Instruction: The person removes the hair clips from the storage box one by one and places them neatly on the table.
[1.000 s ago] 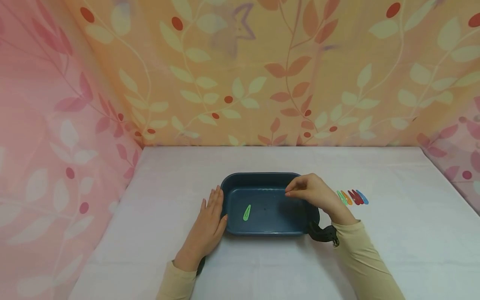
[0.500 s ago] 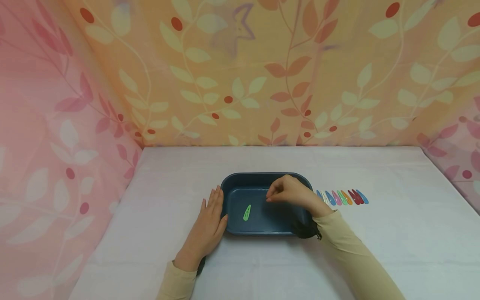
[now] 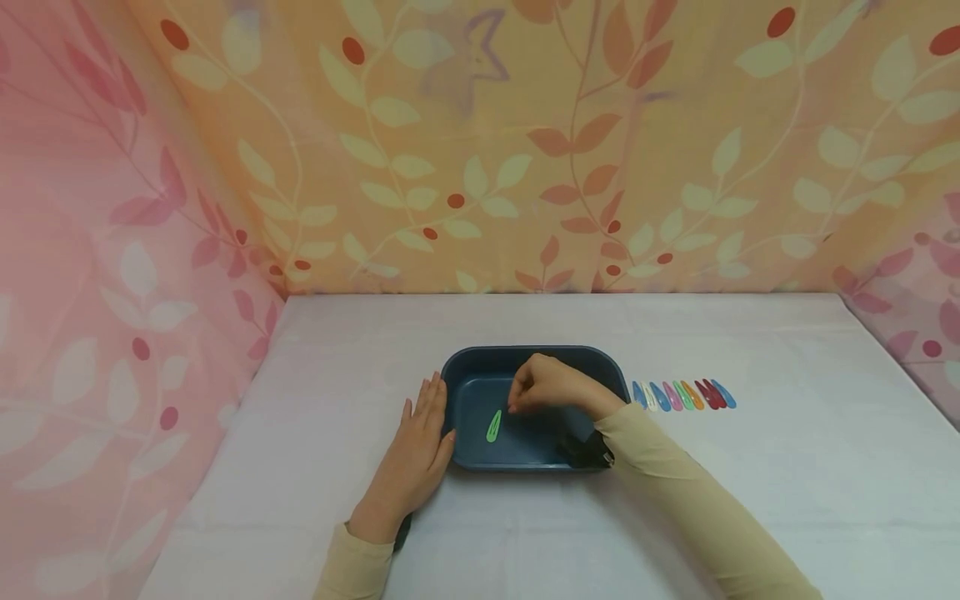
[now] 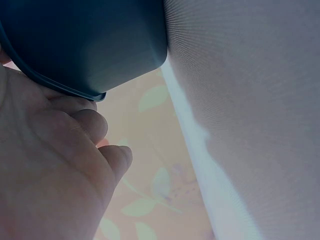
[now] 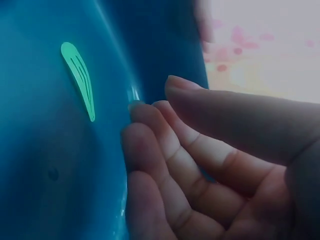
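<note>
A dark blue rectangular tray stands on the white table. On its floor, toward the left, lies one light green snap hair clip. My left hand rests against the tray's left wall, fingers extended along the rim. Over the inside of the tray hovers my right hand, bent fingertips close to the clip's right side. The right wrist view shows the thumb apart from the bent fingers with nothing held, and the green clip beyond them.
Just right of the tray, a row of several hair clips in blue, white, pink, green, orange and dark red lies on the table. A patterned orange cloth hangs behind, with a pink one at the left.
My right hand has moved left across the tray, from its right side toward the green clip, uncovering more of the clip row. The left hand and the green clip have stayed put.
</note>
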The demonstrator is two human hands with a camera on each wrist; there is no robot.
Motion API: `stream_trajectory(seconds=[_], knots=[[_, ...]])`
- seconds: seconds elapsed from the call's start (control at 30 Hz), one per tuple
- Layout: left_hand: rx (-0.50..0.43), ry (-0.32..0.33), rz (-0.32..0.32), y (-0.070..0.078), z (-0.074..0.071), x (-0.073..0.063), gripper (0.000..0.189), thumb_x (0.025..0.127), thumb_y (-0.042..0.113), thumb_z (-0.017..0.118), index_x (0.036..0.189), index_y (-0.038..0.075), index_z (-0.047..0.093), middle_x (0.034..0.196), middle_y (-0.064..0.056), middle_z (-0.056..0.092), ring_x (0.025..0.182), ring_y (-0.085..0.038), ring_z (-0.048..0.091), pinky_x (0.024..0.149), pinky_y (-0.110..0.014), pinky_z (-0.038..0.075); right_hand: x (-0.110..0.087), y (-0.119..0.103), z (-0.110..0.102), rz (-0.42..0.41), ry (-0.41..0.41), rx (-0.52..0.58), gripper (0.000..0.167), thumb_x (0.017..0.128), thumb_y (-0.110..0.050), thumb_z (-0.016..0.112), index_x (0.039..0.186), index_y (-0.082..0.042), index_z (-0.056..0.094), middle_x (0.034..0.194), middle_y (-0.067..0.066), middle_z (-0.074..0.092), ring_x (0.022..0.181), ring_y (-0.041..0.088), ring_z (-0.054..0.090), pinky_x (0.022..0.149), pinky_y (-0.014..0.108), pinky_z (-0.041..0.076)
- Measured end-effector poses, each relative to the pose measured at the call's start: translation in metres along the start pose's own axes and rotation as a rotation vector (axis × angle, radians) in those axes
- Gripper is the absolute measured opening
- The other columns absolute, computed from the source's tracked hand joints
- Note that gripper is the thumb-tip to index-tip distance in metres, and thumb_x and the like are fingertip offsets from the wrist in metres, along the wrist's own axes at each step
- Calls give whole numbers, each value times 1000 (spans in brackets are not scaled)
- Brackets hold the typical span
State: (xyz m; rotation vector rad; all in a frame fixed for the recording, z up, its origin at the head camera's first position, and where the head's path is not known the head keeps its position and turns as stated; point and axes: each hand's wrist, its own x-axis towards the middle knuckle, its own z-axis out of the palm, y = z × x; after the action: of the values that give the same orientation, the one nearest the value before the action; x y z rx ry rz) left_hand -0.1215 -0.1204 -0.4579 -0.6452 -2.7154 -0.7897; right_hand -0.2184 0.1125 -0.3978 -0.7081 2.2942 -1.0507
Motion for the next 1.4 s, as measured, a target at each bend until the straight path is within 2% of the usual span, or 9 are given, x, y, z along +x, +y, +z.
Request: stream_trajectory(seconds=[0.4, 0.63, 0.93, 1.17, 1.4], knots=[[-5, -3, -1, 0, 1, 0, 63, 94, 12, 53, 145, -9, 23, 154, -20, 17, 140, -36, 19, 108, -57, 18, 16, 5, 5, 69, -80, -39, 4, 78, 0, 69, 76, 2, 72, 63, 2, 64, 57, 10, 58, 55, 23, 48], [-4, -2, 2, -1, 1, 0, 64, 94, 13, 53, 145, -9, 22, 154, -21, 17, 141, -35, 18, 108, -57, 18, 21, 8, 12, 79, -141, -64, 4, 77, 2, 69, 76, 4, 72, 62, 0, 64, 55, 9, 58, 55, 23, 49], [1, -6, 1, -1, 1, -1, 64, 95, 14, 53, 146, -8, 21, 154, -20, 16, 141, -35, 17, 108, -57, 17, 29, 5, 24, 105, -49, -166, 12, 73, -7, 78, 64, -4, 72, 52, -1, 60, 48, 7, 52, 48, 20, 45], [2, -13, -4, -1, 0, -1, 63, 95, 15, 51, 146, -8, 21, 155, -19, 15, 141, -35, 17, 108, -58, 18, 36, -3, 32, 114, 28, -317, 21, 68, -15, 84, 55, -9, 68, 45, -5, 54, 43, 7, 48, 45, 20, 38], [5, -3, 2, -1, 1, -1, 63, 95, 14, 52, 146, -8, 22, 154, -20, 16, 140, -36, 18, 107, -58, 18, 39, -7, 35, 138, 48, -361, 19, 65, -13, 85, 57, -11, 68, 47, -7, 55, 47, 8, 51, 46, 22, 40]])
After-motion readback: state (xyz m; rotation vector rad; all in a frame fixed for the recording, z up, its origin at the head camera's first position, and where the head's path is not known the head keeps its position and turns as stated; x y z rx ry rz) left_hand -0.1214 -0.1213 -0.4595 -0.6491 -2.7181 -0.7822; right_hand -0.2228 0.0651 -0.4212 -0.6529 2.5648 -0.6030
